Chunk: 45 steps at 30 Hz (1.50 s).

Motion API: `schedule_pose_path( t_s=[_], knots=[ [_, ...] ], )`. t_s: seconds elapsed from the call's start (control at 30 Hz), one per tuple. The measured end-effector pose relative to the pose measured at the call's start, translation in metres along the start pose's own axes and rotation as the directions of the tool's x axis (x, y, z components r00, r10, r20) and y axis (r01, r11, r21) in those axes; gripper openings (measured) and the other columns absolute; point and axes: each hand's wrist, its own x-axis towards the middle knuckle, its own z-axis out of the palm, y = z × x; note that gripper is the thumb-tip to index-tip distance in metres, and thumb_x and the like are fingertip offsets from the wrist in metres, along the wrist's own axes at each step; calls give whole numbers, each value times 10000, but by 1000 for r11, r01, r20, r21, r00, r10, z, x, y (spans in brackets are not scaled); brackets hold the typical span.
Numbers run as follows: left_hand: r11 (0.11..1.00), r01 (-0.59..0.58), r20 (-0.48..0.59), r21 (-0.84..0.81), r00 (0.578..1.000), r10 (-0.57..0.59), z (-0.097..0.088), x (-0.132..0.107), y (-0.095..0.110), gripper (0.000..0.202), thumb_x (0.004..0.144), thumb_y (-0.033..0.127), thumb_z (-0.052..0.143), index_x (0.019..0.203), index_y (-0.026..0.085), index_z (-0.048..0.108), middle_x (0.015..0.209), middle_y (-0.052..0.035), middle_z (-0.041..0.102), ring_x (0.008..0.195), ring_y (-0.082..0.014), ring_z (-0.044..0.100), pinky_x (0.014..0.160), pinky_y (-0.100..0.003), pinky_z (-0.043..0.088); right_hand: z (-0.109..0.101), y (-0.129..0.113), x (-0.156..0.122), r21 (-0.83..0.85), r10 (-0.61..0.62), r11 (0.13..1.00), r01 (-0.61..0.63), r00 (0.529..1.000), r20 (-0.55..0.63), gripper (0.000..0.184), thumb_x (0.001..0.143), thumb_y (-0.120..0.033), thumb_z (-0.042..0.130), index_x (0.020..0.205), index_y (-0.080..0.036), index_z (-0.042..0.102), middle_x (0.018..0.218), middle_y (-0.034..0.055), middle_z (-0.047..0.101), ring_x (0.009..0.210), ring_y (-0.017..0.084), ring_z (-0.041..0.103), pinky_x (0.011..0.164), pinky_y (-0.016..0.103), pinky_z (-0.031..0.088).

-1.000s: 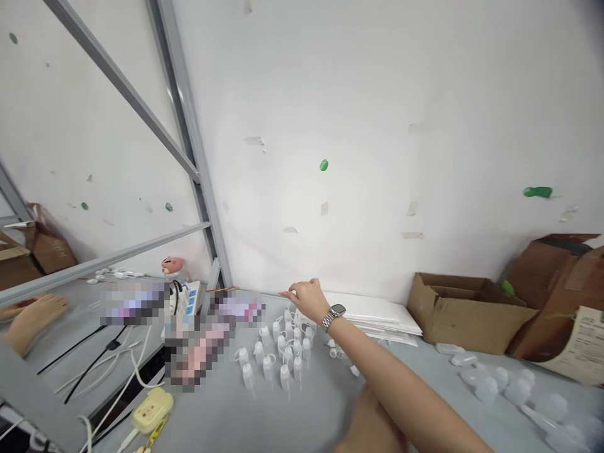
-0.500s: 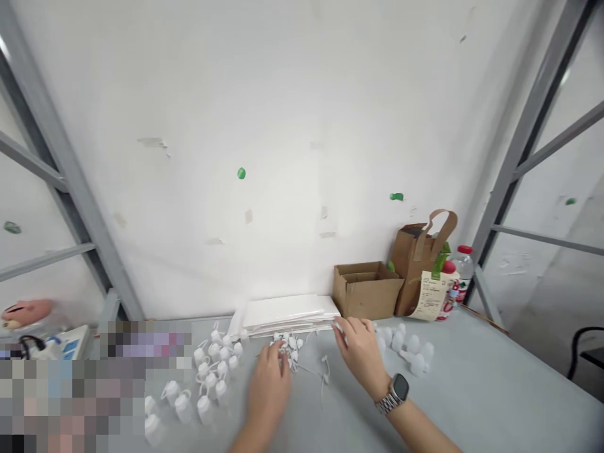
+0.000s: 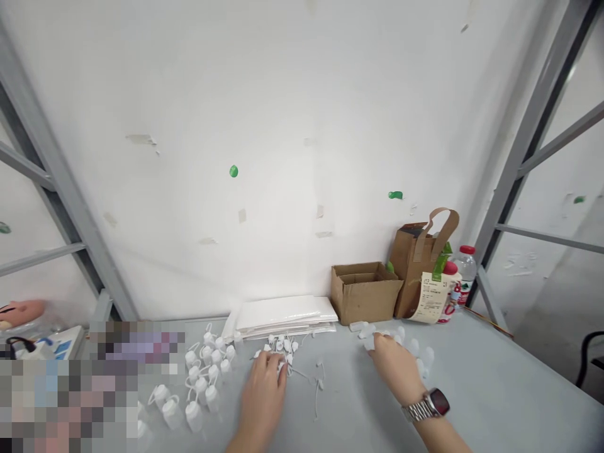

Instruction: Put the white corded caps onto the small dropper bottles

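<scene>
My left hand [image 3: 262, 393] is at the front of the grey table, its fingertips among a cluster of small white caps with thin loop cords [image 3: 283, 346]. The fingers hide part of that cluster, so any hold is hidden. Further right, my right hand [image 3: 394, 368], wearing a metal-band watch, reaches over a group of translucent plastic bottles [image 3: 413, 347], with its fingertips at their near side. To the left of my left hand stand several white squeeze bottles with looped cords [image 3: 202, 377].
A stack of white flat sheets [image 3: 283, 313] lies against the wall. Behind my right hand are an open cardboard box [image 3: 364, 294], a brown paper bag [image 3: 415, 270] with a printed sheet, and a water bottle [image 3: 465, 274]. Pixelated patches cover the table's left end.
My right hand has moved right, away from the stack's corner, to the translucent bottles. My left hand stays at the white caps. The view has shifted very slightly.
</scene>
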Motion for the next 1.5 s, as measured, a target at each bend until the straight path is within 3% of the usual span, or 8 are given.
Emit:
schedule_pose_path(
  t_s=[0.17,0.43,0.63,0.73,0.9,1.03,1.23,1.5],
  knots=[
    [998,32,34,49,999,-33,-4,1,2,189,807,270,456,905,187,594,957,-87,584,959,-250,563,790,-351,446,3,-12,2,229,-58,972,52,998,22,154,801,-124,479,836,-132,629,872,121,684,780,216,647,602,257,392],
    [988,-149,82,-38,985,152,13,-12,13,197,799,164,489,953,174,611,955,-75,587,941,-218,561,838,-356,450,36,-54,-14,647,-235,749,142,970,60,55,706,-224,562,697,-172,574,652,2,582,608,152,512,568,240,347],
    [894,-420,56,-155,900,432,29,-9,13,502,784,103,488,1241,310,503,1072,-61,593,1012,-213,544,894,-391,454,44,-57,-13,746,-122,631,211,977,-173,136,734,-220,531,608,-201,483,670,-15,497,591,141,466,582,255,389],
    [880,-415,19,-229,902,431,31,-3,16,438,800,161,512,1218,291,535,1073,-63,624,1024,-218,547,917,-398,443,43,-56,-11,820,-35,526,226,969,-245,192,757,-321,553,623,-208,474,703,-1,512,612,156,494,598,280,429],
    [844,-465,48,-266,868,494,35,-3,21,285,805,153,508,1010,269,668,1005,-33,698,1024,-228,560,910,-392,433,39,-56,-6,973,-3,218,81,997,-82,351,723,-540,576,720,-190,554,620,7,582,601,190,557,590,313,460],
    [879,-396,13,-265,910,414,36,-5,21,250,806,146,469,828,232,703,834,-43,716,851,-211,604,801,-362,462,33,-62,-10,1000,-27,-1,-15,1000,15,501,605,-616,651,798,-155,611,679,23,613,582,174,557,577,301,461],
    [876,-123,-64,-466,992,105,25,3,14,176,773,259,496,754,212,664,841,-51,697,852,-213,617,769,-347,474,26,-72,-24,999,-87,43,-21,996,24,476,636,-624,618,650,-149,600,509,-45,466,496,120,453,507,249,384],
    [483,151,112,-863,988,-108,21,7,9,294,634,461,630,670,170,609,741,-64,697,738,-231,652,565,-313,524,29,-82,-32,995,-293,-29,-99,952,86,505,638,-630,621,757,-140,658,608,-20,542,476,115,508,529,260,420]
  ],
)
